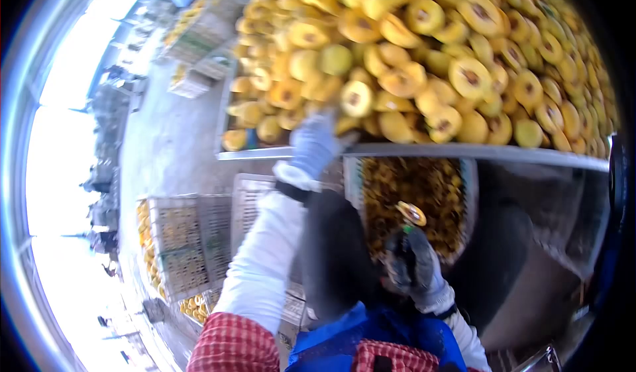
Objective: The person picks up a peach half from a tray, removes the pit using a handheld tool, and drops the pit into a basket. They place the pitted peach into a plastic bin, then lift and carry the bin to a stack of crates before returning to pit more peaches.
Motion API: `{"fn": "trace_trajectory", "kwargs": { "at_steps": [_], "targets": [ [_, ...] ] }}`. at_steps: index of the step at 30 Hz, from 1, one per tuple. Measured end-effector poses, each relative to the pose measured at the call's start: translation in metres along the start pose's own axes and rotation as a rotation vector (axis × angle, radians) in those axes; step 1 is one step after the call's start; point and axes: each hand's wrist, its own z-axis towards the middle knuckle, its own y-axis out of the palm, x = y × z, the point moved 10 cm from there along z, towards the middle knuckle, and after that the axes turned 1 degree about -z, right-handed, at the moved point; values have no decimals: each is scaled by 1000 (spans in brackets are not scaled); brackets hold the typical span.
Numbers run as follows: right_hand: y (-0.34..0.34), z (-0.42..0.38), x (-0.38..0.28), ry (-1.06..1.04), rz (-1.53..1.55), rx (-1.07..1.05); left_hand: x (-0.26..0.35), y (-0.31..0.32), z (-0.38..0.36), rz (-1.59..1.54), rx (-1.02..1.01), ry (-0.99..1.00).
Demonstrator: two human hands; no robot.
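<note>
My left hand [315, 143], in a pale glove, reaches over the metal rim of a table heaped with halved yellow peaches [470, 77]. Its fingers are smeared by motion, right at the lower edge of the heap beside several halves. In a grey-and-white glove, my right hand [419, 266] is closed around a small pitting tool [412, 214] with a green neck and a shiny oval head pointing up. The tool's handle is hidden in the fist. Beneath it, between my knees, sits a crate [469, 206] with a mass of brownish-yellow peach pits and scraps.
The table's metal rim [464, 150] runs across in front of me. To the left on the floor stand plastic crates [179, 239] with peaches, and a pale crate [248, 200] close by my left arm. More stacked crates [199, 34] are at the upper left.
</note>
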Motion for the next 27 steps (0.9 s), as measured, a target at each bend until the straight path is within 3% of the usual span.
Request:
{"fn": "trace_trajectory", "kwargs": {
  "at_steps": [1, 2, 6, 8, 9, 10, 11, 13, 14, 16, 17, 18, 21, 22, 24, 25, 26, 27],
  "targets": [
    [-5, 3, 9, 34, 74, 25, 3, -4, -9, 36, 127, 19],
    [-6, 5, 14, 78, 162, 55, -4, 3, -6, -39, -50, -106],
    [-41, 22, 22, 12, 89, 284, -16, -4, -8, -409, 19, -131],
    [-55, 19, 15, -116, -108, 358, -25, -25, -20, -636, 256, -95],
    [-56, 16, 6, -198, -251, 321, -27, -38, -30, -770, 370, -81],
    [-42, 14, 3, -199, -244, 203, -25, -60, -45, -700, 481, -55],
    [-29, 11, 0, -198, -234, 85, -22, -67, -58, -698, 461, -38],
    [25, -9, -2, -17, 81, -317, -3, -56, -87, -857, 321, 102],
    [35, -11, 4, 50, 230, -371, 2, -25, -104, -1168, 199, 47],
    [30, -2, -24, -518, -840, -169, 17, 23, -141, -1622, -27, -126],
    [37, -6, -28, -625, -1178, -125, 26, 36, -158, -1766, -126, -244],
    [47, -11, -33, -743, -1509, -50, 30, 39, -168, -1822, -98, -292],
    [34, -2, -6, -210, -116, -78, 31, 62, -186, -1904, -47, -337],
    [-14, -10, -18, -449, -637, 314, 30, 69, -188, -1935, -41, -330],
    [20, -13, -17, -431, -1085, 205, 33, 85, -196, -2027, -22, -396],
    [38, -20, -21, -471, -1274, 208, 31, 91, -202, -2076, 109, -435],
    [45, -26, -25, -760, -1434, 226, 48, 49, -196, -1830, 9, -311],
    [45, -41, -22, -1022, -1617, 248, 54, 37, -198, -1747, 31, -344]
  ]
}}
